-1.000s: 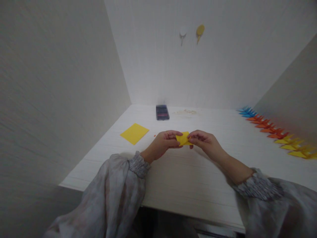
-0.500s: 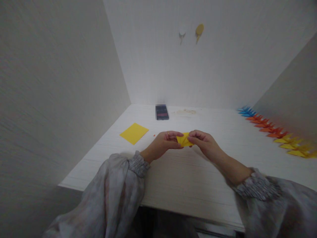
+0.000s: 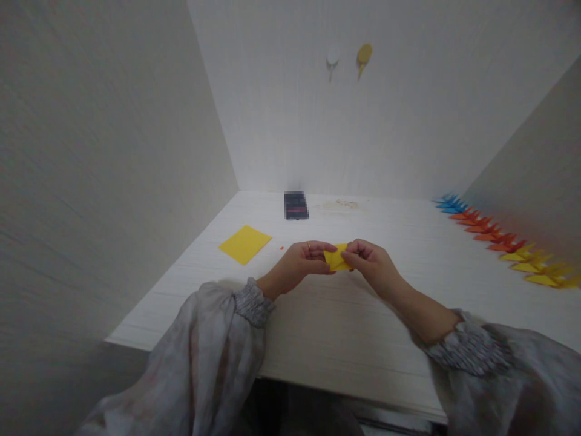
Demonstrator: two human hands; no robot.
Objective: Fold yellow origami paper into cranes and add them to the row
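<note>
A small folded yellow paper [image 3: 336, 258] is pinched between both of my hands just above the white table [image 3: 345, 327]. My left hand [image 3: 303, 261] closes its thumb and fingers on the paper's left side; a ring shows on one finger. My right hand [image 3: 370, 261] grips the right side with curled fingers. Most of the paper is hidden by my fingertips. A flat yellow square sheet [image 3: 245, 244] lies on the table to the left of my left hand.
A row of folded paper pieces [image 3: 503, 243], blue then orange then yellow, runs along the right wall. A dark blurred object [image 3: 296, 205] sits at the back of the table. Two small hooks [image 3: 348, 59] hang on the back wall. Walls close in left and right.
My hands have drawn a little closer together on the yellow paper, so less of it shows. Everything else stays put.
</note>
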